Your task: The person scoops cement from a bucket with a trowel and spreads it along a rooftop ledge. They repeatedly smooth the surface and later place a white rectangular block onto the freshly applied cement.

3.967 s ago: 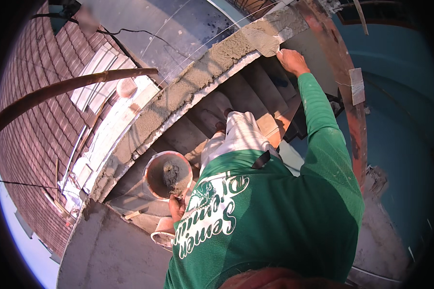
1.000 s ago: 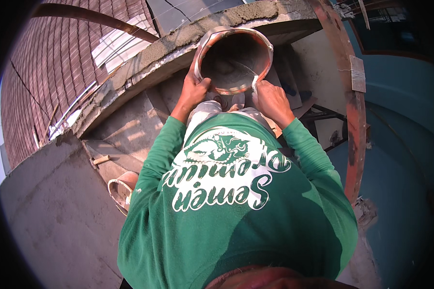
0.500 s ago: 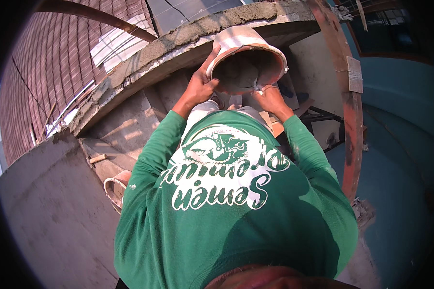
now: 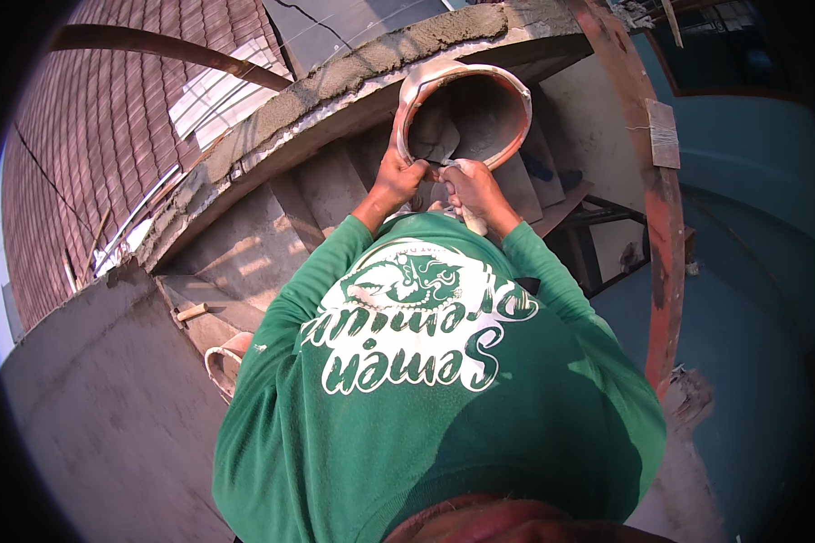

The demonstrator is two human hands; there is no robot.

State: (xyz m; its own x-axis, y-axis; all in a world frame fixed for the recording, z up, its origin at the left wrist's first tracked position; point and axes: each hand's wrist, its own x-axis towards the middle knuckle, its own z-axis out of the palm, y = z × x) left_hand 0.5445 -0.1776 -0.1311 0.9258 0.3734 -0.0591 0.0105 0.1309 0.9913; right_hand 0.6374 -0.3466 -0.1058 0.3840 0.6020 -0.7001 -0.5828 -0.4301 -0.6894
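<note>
My left hand [image 4: 398,177] grips the lower left of a mortar-streaked bucket [image 4: 487,118], held up with its opening turned toward me above the concrete steps. My right hand [image 4: 471,192] is closed on a trowel [image 4: 439,136] beside my left hand at the bucket's near rim; the blade is inside the bucket and the pale handle shows below my fingers. Just beyond the bucket runs a ledge [image 4: 344,72] coated with rough grey mortar along its top. My legs are mostly hidden behind my green sleeves and shirt.
Concrete steps [image 4: 244,235] descend under the ledge, with a small wooden piece [image 4: 193,312] and another bucket [image 4: 222,369] at left. A tiled roof [image 4: 81,154] lies beyond. A rusty beam [image 4: 661,226] runs down the right, a curved bar [image 4: 181,54] crosses upper left.
My right hand has come from the ledge to the bucket, which my left hand has raised. In the last half second the bucket tilted and my right hand shifted left along its rim.
</note>
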